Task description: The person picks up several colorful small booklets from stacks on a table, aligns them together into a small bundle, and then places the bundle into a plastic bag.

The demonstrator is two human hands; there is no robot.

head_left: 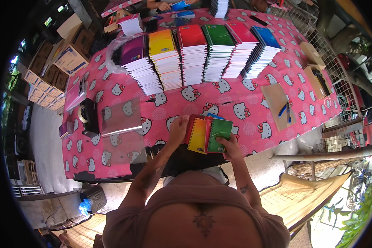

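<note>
Close to the table's near edge I hold a fanned group of small spiral notebooks. A green notebook [220, 134] lies on top at the right, overlapping a yellow notebook [197, 135]; red covers and a blue corner show behind them. My left hand [179, 129] is closed on the group's left side, by a dark red cover. With its thumb across the green cover, my right hand [230, 147] grips the lower right side. Beyond my hands stand tall notebook stacks: purple [133, 50], yellow [162, 43], red [192, 37], green [218, 36], pink-red [241, 34] and blue [265, 38].
Left on the pink patterned tablecloth [165, 113] are a clear plastic sheet [122, 118] and a black tape dispenser [89, 118]. Blue-handled scissors [283, 110] lie on brown cardboard [273, 97] at right. Another person's hand [164, 6] shows at the far side. Cartons [72, 60] stand left.
</note>
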